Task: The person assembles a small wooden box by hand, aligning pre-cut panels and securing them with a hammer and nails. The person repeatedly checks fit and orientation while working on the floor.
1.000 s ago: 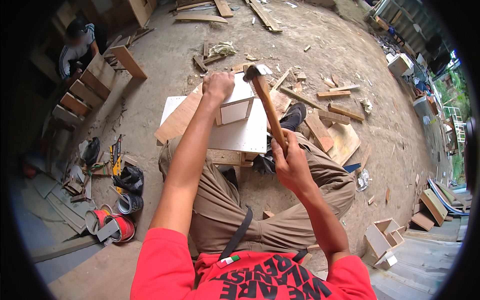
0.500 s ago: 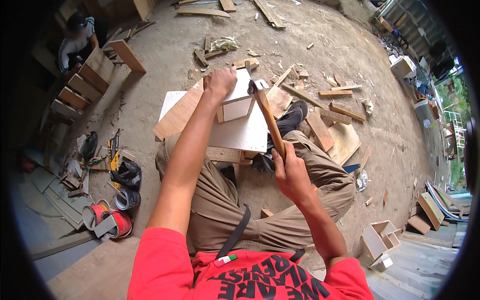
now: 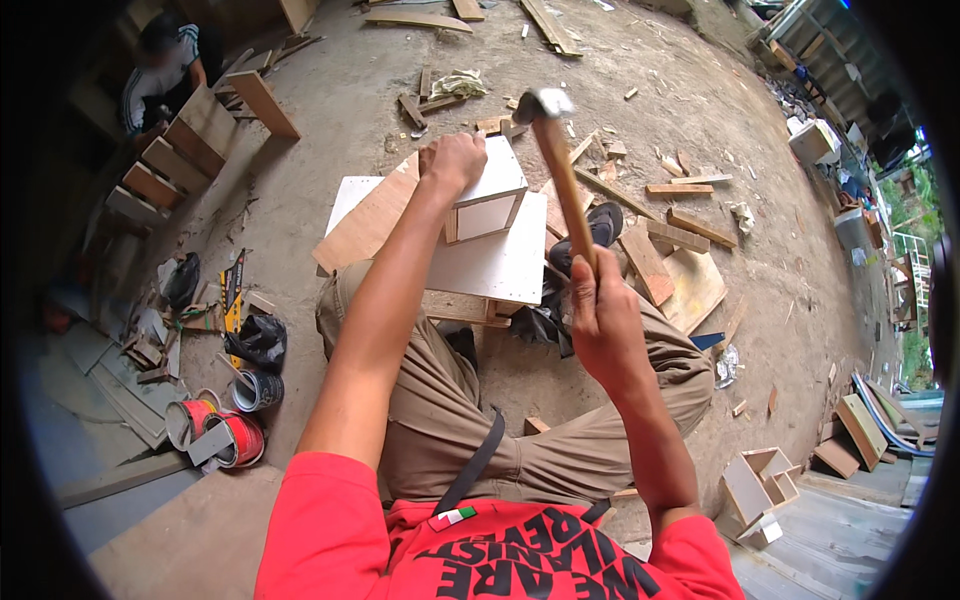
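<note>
My right hand (image 3: 608, 310) grips the lower handle of a claw hammer (image 3: 567, 190), its metal head raised above and right of a small white wooden box (image 3: 503, 175). Resting on that box, near its far left edge, my left hand (image 3: 453, 162) has its fingers curled closed; whatever is between them is hidden. Beneath the box lies a white board (image 3: 490, 272) with small marks along its edge. A brown plywood piece (image 3: 368, 220) slants across the board's left side, partly under my left forearm.
Wood offcuts (image 3: 690, 235) litter the ground on the right. Left of my knee are paint cans (image 3: 240, 442), a black plastic bag (image 3: 258, 340) and a yellow handsaw (image 3: 233, 290). Another person (image 3: 165, 75) sits far left beside wooden boxes. A small compartmented box (image 3: 757, 480) stands at lower right.
The hammer has risen away from the box, its head swinging up and to the right with my right hand. My left hand stays on the box, and the view has shifted slightly.
</note>
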A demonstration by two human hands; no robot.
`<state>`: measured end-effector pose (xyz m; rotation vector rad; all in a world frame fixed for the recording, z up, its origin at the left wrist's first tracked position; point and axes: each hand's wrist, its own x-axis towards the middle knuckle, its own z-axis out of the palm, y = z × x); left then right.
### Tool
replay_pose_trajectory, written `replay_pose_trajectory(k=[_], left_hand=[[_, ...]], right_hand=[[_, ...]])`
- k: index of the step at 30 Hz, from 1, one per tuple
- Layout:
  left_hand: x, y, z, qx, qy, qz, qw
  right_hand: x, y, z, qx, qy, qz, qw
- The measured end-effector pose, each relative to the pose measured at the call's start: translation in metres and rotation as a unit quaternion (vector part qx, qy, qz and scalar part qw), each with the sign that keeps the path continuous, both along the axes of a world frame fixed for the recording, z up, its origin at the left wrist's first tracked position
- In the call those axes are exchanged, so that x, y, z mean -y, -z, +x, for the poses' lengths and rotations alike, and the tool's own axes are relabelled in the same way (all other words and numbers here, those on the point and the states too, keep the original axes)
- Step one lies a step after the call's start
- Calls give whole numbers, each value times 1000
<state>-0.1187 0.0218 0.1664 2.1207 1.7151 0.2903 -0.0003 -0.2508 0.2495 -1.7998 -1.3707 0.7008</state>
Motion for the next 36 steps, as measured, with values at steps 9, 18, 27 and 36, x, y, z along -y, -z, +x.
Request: replay_pose_trajectory(k=[9,18,27,36], left_hand=[[-1,3,4,-13,1,11,1000],[-2,5,7,2,-1,1,1000],[5,2,6,-8,1,-6,1000],[3,5,9,-22,5,41,999]], right_hand=[[8,23,11,38,-34,-79,996],[3,11,3,-8,9,9,1000],[0,11,25,-1,14,17,1000],[10,38,29,77,-28,-80,993]])
